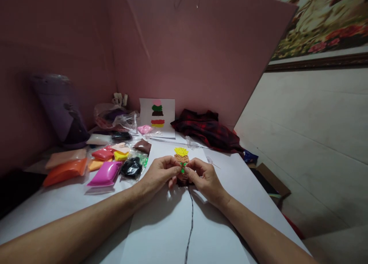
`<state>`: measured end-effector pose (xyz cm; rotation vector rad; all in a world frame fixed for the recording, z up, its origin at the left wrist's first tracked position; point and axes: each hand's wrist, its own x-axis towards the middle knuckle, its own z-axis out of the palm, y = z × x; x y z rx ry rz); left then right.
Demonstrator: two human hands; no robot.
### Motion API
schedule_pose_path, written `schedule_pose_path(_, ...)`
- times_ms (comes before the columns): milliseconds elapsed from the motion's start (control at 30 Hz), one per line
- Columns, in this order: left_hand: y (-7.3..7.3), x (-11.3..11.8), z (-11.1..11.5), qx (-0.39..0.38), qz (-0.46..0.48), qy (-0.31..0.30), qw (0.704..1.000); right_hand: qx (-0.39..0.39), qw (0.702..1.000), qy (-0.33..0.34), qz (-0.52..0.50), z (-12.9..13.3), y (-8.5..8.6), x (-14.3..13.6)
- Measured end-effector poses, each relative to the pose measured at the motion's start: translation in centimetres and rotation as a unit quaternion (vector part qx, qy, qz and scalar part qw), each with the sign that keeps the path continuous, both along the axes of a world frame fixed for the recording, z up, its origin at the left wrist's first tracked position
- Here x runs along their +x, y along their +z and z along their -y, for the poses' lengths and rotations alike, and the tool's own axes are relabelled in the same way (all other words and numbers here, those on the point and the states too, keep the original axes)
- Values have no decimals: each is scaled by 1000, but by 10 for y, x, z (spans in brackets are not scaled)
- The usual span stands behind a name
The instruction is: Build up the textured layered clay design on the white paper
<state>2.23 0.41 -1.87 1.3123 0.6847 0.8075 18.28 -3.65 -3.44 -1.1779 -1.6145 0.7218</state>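
My left hand [161, 174] and my right hand [205, 176] meet over a white sheet of paper [166, 218]. Thumb and forefinger of each are pinched at a small bit of green clay [183, 168]. Just beyond the fingertips, a textured clay picture shows a yellow tuft [181, 152] above an orange-brown band [181, 158]. Dark brown clay lies beneath the hands, and much of the picture is hidden by the fingers. From its lower end a thin, twisted black strand [190, 218] runs down the sheet towards me.
Bags of coloured clay lie to the left, among them magenta [105, 174], orange [65, 172] and black [131, 167]. A sheet with coloured clay bands [157, 107] leans at the back. Beside it rests a dark red plaid cloth [208, 130]. A purple cylinder [59, 107] stands at far left.
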Motion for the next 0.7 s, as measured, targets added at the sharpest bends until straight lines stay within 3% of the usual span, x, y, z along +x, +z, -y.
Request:
schedule_pose_path(300, 0, -2, 0, -6, 11, 3, 1000, 2, 1000, -8, 9, -1, -2, 1)
schedule_pose_path(700, 1, -3, 1, 0, 4, -38, 999, -11, 1000, 14, -18, -1, -2, 0)
